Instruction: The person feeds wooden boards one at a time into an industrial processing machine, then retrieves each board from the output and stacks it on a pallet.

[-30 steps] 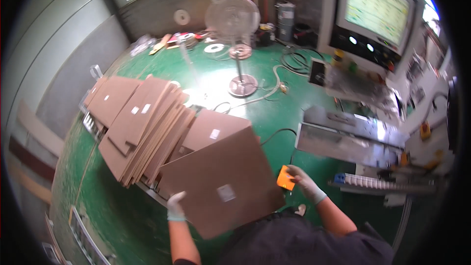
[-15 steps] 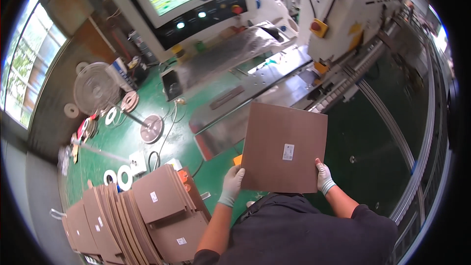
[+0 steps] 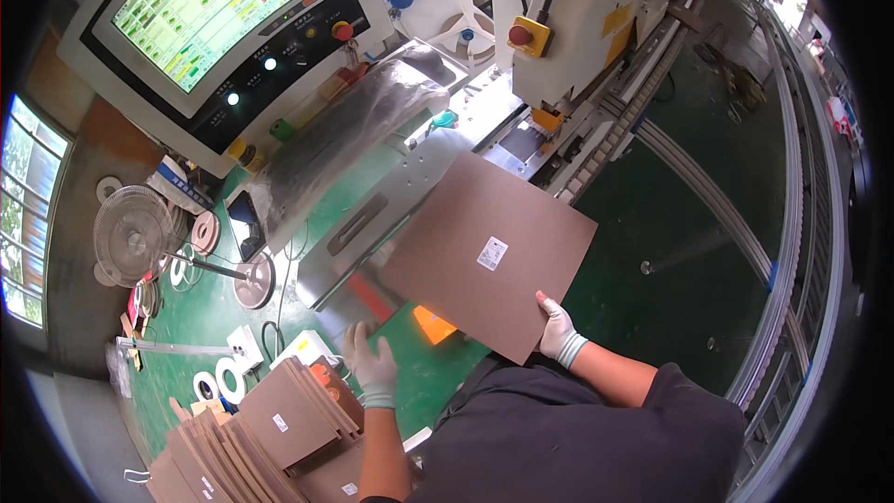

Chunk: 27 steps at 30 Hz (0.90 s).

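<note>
A brown square panel [image 3: 456, 265] with a small white label lies tilted in front of me, its far corner over the machine's metal bed. My right hand [image 3: 562, 333], in a pale glove, grips its near right edge, thumb on top. My left hand [image 3: 371, 361], gloved too, is off the panel, fingers apart and nothing in them. It hovers between the panel and a stack of similar brown panels [image 3: 279, 414] at the lower left. The metal machine bed [image 3: 346, 240] reaches under the held panel, which hides part of it.
A control console with a lit screen [image 3: 209, 5] stands at the far left, clear plastic sheeting [image 3: 345, 130] below it. A fan [image 3: 133, 235] is on the green floor at left. The white machine head [image 3: 568, 28] bears a red button. Curved metal rails [image 3: 792, 224] run along the right.
My left hand has let go of the panel and moved left with its fingers spread. The panel has turned and shifted toward the machine bed, still in my right hand. The view has shifted.
</note>
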### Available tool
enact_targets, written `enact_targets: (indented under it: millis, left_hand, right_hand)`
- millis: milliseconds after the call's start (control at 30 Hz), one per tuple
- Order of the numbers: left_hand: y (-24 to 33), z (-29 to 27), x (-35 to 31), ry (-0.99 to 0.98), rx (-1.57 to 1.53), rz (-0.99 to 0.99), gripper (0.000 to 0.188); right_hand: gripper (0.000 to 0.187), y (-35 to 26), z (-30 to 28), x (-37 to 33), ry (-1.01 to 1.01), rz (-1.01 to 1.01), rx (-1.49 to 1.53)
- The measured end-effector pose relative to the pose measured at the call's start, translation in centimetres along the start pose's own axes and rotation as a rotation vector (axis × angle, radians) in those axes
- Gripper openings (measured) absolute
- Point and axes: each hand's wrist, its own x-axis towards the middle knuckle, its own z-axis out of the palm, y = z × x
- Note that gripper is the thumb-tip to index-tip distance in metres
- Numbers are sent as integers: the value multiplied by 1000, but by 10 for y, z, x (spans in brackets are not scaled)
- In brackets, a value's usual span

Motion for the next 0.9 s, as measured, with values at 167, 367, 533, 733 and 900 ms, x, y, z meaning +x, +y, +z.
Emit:
enact_targets:
  millis: [167, 367, 533, 733, 900]
  left_hand:
    - [-13, 2, 9, -362, 398, -94, 90]
    - [-25, 12, 0, -451, 476, -172, 110]
    - [-29, 16, -1, -387, 475, -108, 115]
    - [-28, 17, 1, -386, 438, -65, 113]
    - [-16, 15, 9, -372, 447, -111, 103]
  right_hand:
    - [53, -7, 29, 15, 88, 113, -18]
    - [58, -1, -7, 21, 7, -100, -266]
    - [56, -1, -16, -4, 6, -139, -659]
    - [49, 20, -35, -1, 80, -5, -969]
    - [47, 32, -68, 38, 121, -283, -803]
